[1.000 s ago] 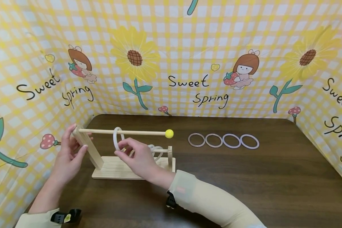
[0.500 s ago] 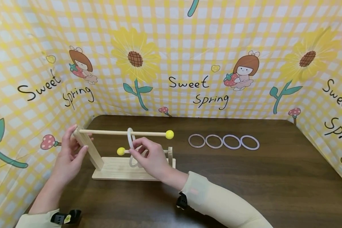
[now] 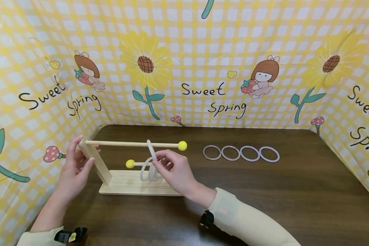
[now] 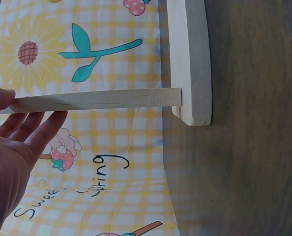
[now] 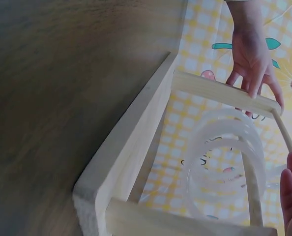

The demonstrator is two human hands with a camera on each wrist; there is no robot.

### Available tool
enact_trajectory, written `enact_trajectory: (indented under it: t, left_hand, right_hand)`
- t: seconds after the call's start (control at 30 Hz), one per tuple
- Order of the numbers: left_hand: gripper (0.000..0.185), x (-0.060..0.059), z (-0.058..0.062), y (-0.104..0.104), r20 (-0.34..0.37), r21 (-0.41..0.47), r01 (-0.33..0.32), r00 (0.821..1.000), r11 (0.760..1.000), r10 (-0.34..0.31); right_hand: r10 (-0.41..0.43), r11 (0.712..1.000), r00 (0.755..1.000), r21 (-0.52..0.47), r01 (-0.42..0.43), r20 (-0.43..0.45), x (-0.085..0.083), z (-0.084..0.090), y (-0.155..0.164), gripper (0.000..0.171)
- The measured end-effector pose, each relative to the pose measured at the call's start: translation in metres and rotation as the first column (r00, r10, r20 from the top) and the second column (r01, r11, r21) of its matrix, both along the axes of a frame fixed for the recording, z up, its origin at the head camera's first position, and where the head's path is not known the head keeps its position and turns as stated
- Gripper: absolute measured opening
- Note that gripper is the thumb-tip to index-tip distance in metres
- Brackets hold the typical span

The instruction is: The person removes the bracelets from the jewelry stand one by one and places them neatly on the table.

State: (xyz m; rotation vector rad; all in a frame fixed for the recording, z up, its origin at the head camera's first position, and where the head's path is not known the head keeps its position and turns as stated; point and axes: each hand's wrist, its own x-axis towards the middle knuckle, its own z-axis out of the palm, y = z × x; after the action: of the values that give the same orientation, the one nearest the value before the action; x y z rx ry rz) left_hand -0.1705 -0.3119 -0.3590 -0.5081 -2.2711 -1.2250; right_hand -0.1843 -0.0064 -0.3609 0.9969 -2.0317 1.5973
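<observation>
My left hand (image 3: 75, 167) steadies the tall post (image 3: 97, 162) of a wooden stand, thumb on one face and fingers on the other, as the left wrist view shows. From that post an upper rod (image 3: 120, 143) runs right to a yellow ball (image 3: 182, 146). My right hand (image 3: 179, 174) pinches a whitish ring (image 3: 151, 150) that encircles this rod, tilted, right of its middle. Below, several translucent rings (image 5: 224, 128) hang on a lower rod (image 3: 138, 164), which ends in another yellow ball (image 3: 130, 164). The right hand hides the shorter post in the head view.
The stand's flat base (image 3: 126, 184) rests on a dark wooden table (image 3: 264, 198). Several pale purple and pinkish rings (image 3: 249, 153) lie in a row at the back right. A yellow checked cloth (image 3: 184, 51) walls the table's back and sides.
My right hand has slid the ring rightward along the upper rod, and the ring has tilted. The lower yellow ball has come into sight. The left hand has stayed at the post.
</observation>
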Motion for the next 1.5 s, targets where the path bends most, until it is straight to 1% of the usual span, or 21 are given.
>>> enact_trajectory:
  t: [0.13, 0.27, 0.37, 0.53, 0.73, 0.97, 1.23, 1.33, 1.43, 1.5]
  left_hand:
    - [0.074, 0.0, 0.0, -0.001, -0.007, 0.001, 0.001, 1.0, 1.0, -0.001]
    - [0.073, 0.0, 0.0, -0.002, -0.022, -0.009, 0.018, 1.0, 1.0, -0.018]
    - [0.074, 0.0, 0.001, -0.001, -0.014, -0.006, 0.01, 1.0, 1.0, -0.01]
    - [0.076, 0.0, 0.001, 0.001, 0.005, 0.004, -0.02, 1.0, 1.0, 0.02]
    - [0.077, 0.001, 0.001, 0.001, 0.007, 0.0, -0.022, 1.0, 1.0, 0.022]
    - [0.077, 0.0, 0.0, 0.001, 0.013, 0.003, -0.03, 0.999, 1.0, 0.029]
    - [0.075, 0.001, 0.001, 0.0, 0.006, 0.012, 0.0, 1.0, 1.0, 0.0]
    - [0.075, 0.0, 0.001, -0.001, 0.002, 0.008, 0.009, 1.0, 1.0, -0.009]
    - [0.075, -0.001, 0.001, -0.001, -0.005, -0.001, 0.021, 1.0, 1.0, -0.021]
    - [0.075, 0.0, 0.001, -0.001, 0.004, 0.008, 0.015, 1.0, 1.0, -0.015]
  right_hand:
    - [-0.029, 0.999, 0.999, 0.026, 0.03, -0.021, 0.0, 0.0, 0.009, 0.013]
    - [-0.07, 0.996, 0.994, 0.05, 0.074, -0.081, 0.0, -0.002, 0.018, 0.014]
    - [-0.089, 0.994, 0.988, 0.06, 0.097, -0.123, 0.0, -0.003, 0.025, 0.014]
    - [-0.09, 0.992, 0.983, 0.071, 0.102, -0.162, 0.001, -0.003, 0.035, 0.015]
    - [-0.075, 0.995, 0.981, 0.055, 0.086, -0.18, 0.001, -0.004, 0.046, 0.017]
    - [-0.084, 0.993, 0.977, 0.06, 0.097, -0.199, -0.003, -0.003, 0.058, 0.017]
    - [-0.108, 0.993, 0.981, 0.033, 0.115, -0.163, -0.006, 0.001, 0.072, 0.017]
    - [-0.125, 0.991, 0.976, 0.025, 0.131, -0.177, -0.008, 0.001, 0.079, 0.019]
    - [-0.15, 0.988, 0.967, 0.007, 0.155, -0.207, -0.011, 0.002, 0.087, 0.019]
    - [-0.173, 0.984, 0.96, -0.01, 0.175, -0.219, -0.013, 0.003, 0.094, 0.018]
